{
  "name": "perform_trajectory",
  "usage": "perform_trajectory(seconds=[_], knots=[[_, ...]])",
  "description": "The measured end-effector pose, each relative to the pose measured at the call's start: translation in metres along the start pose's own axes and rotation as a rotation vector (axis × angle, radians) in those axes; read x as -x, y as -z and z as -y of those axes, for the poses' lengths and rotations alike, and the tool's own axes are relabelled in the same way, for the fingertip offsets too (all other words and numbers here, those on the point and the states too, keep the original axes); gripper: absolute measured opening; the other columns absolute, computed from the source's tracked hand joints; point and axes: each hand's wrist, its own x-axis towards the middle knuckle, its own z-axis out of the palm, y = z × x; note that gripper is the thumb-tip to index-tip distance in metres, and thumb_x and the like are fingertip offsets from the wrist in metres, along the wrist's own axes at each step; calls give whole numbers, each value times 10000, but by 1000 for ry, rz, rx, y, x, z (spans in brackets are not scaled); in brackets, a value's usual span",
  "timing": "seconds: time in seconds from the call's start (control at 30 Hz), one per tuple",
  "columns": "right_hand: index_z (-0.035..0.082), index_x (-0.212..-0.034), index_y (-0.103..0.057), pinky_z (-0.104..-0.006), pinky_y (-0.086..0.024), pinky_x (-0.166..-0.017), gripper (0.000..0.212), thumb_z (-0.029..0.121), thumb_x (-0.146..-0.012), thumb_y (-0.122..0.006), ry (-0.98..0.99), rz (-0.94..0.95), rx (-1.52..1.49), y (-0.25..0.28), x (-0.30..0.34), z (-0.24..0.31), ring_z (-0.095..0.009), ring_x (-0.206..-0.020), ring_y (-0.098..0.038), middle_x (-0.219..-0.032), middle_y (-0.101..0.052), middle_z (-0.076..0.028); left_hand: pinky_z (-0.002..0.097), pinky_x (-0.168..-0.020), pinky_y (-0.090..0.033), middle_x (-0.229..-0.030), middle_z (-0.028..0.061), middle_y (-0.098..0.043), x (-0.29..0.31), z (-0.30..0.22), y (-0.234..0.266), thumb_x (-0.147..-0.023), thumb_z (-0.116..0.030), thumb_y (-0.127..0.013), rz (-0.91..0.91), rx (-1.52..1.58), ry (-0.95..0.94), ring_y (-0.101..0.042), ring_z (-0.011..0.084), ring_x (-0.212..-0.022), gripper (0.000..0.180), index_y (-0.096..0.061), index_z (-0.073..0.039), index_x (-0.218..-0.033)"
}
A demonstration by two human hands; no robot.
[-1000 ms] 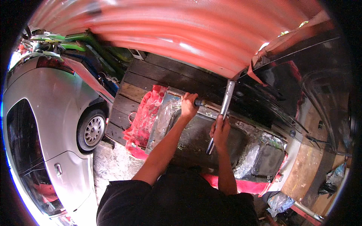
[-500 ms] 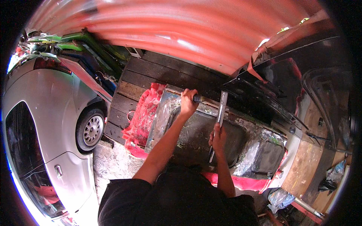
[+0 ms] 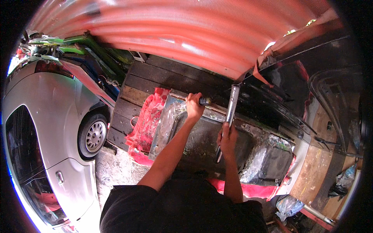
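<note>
Head view, looking down. My left hand (image 3: 193, 107) is stretched forward, its grip wrapped tight round a short dark tool handle (image 3: 204, 101) that pokes out to the right of my fist, lying roughly level against the upper edge of the dark panel (image 3: 202, 141). What the handle's far end meets I cannot tell; it runs into shadow.

My right hand (image 3: 227, 136) sits lower and nearer to me, its grip closed on a long silver metal bar (image 3: 232, 105). The bar stands nearly upright in the picture, tilted slightly, its top end reaching up to the lip of the black bodywork (image 3: 279, 97), its lower tip showing just below my fist. The two hands are near each other but apart, the bar to the right of the handle.

The dark panel lies across in front of me, its surface dull and patchy, with crinkled silver foil-like covering (image 3: 256, 165) at its right part and along the left edge. Red plastic sheet (image 3: 149, 118) is bunched under its left side, over dark wooden planks (image 3: 136, 97).

Left of all this, well apart: a silver car (image 3: 46, 116), one wheel (image 3: 93, 136) showing. Overhead, a red corrugated roof (image 3: 186, 31). My black sleeves (image 3: 175, 207) fill the lower edge.
</note>
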Motion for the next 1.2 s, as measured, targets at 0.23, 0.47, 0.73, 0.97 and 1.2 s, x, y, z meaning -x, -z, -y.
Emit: perform_trajectory(seconds=[0.23, 0.47, 0.73, 0.97, 1.2], knots=[[35, -1050, -555, -292, -402, -422, 417, 439, -995, -467, 146, 88, 462, -6, -25, -81, -110, -461, -524, -564, -491, -26, 447, -759, -406, -784, 94, -605, 6, 12, 3, -583, -22, -685, 85, -80, -61, -544, 323, -861, 274, -567, -84, -822], [98, -956, -503, -268, -337, -337, 361, 456, -989, -470, -86, -48, -159, -4, -2, 1, -85, -400, -435, -552, -427, 6, 445, -765, -408, -803, 96, -619, 5, 16, 8, -575, -10, -666, -14, -20, -8, -548, 333, -859, 255, -568, -83, -799], [92, -838, -454, -266, -334, -313, 382, 441, -996, -459, -93, -37, -111, 0, 9, -18, -96, -341, -420, -512, -431, 3, 431, -793, -411, -815, 87, -612, 16, 15, 14, -553, -29, -690, 207, 79, -238, -556, 323, -880, 314, -591, -83, -846], [75, -820, -484, -285, -346, -335, 393, 426, -996, -462, -173, 29, -31, -5, 34, -52, -115, -349, -440, -507, -451, 0, 425, -843, -412, -813, 89, -605, 17, 25, 22, -565, -55, -716, 322, 90, -317, -565, 307, -899, 324, -603, -88, -866], [68, -791, -495, -302, -359, -374, 406, 417, -995, -463, -76, 19, 52, 1, 45, -96, -114, -385, -440, -515, -462, -4, 420, -818, -410, -815, 67, -603, 17, 28, 28, -566, -63, -717, 359, 91, -348, -557, 301, -875, 297, -584, -93, -830]])
